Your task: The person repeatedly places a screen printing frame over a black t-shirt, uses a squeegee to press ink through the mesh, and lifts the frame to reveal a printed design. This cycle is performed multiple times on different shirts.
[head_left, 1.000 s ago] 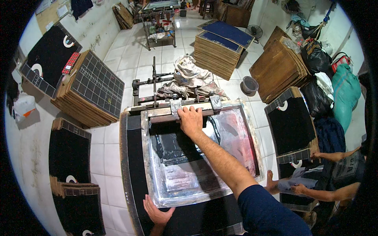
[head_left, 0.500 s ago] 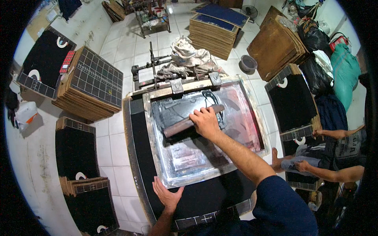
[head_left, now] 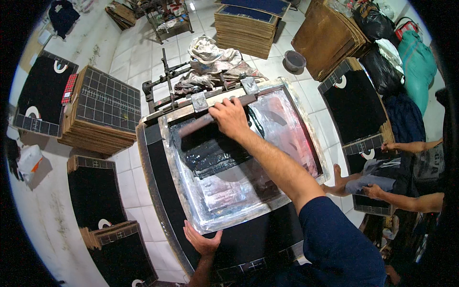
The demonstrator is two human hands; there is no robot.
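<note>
My right hand (head_left: 231,116) is closed around the top of a long wooden squeegee (head_left: 198,125), which lies across the far part of a screen printing frame (head_left: 170,158). A dark patch of wet black ink (head_left: 215,160) spreads over the mesh on the near side of the squeegee, toward the left. The squeegee's lower edge is hidden in shadow. At the frame's near left corner rests my left hand (head_left: 203,239), fingers apart against the outer edge. Beneath the frame lies black fabric (head_left: 258,234) on a board.
Metal hinge clamps (head_left: 200,102) hold the frame's far side, with a heap of stained rags (head_left: 210,57) behind. Stacks of boards (head_left: 103,105) stand at left and far back. A grey bucket (head_left: 294,61) sits on the tiles. Another person's hands (head_left: 375,191) show at right.
My right hand has moved the squeegee away from me to the far end of the frame, leaving black ink showing on the mesh. My left hand stays at the corner. The view has shifted slightly.
</note>
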